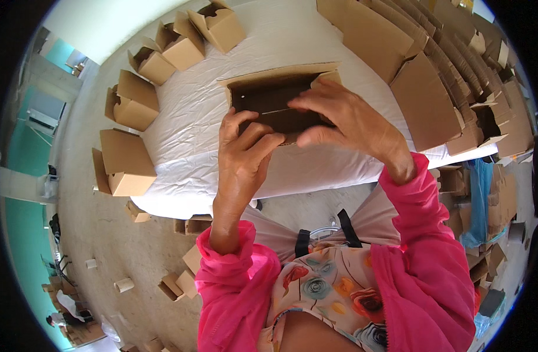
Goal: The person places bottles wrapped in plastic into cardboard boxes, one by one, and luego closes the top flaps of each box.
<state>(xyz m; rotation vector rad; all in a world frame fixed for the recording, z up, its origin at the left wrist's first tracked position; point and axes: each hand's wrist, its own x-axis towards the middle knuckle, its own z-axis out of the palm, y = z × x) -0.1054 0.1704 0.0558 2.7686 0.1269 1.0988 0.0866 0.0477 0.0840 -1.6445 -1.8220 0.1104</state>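
An uncovered brown cardboard box (pixel 281 77) sits in front of me on the white-covered table, its dark inside facing up. My left hand (pixel 244 144) is curled over the box's near left edge, with its fingertips at the rim. Over the right end, my right hand (pixel 351 117) bends its fingers across the opening. Its thumb is spread away from them, close to the near edge. A thin pale line crosses the inside between my hands. The hands hide the near wall and much of the right end.
Several formed boxes (pixel 134 100) curve along the table's left edge. Flattened cardboard pieces (pixel 424 97) stand packed together at the right. Blue plastic (pixel 479 202) hangs below them. A cardboard tube (pixel 124 285) and more boxes (pixel 171 286) lie on the floor at the left.
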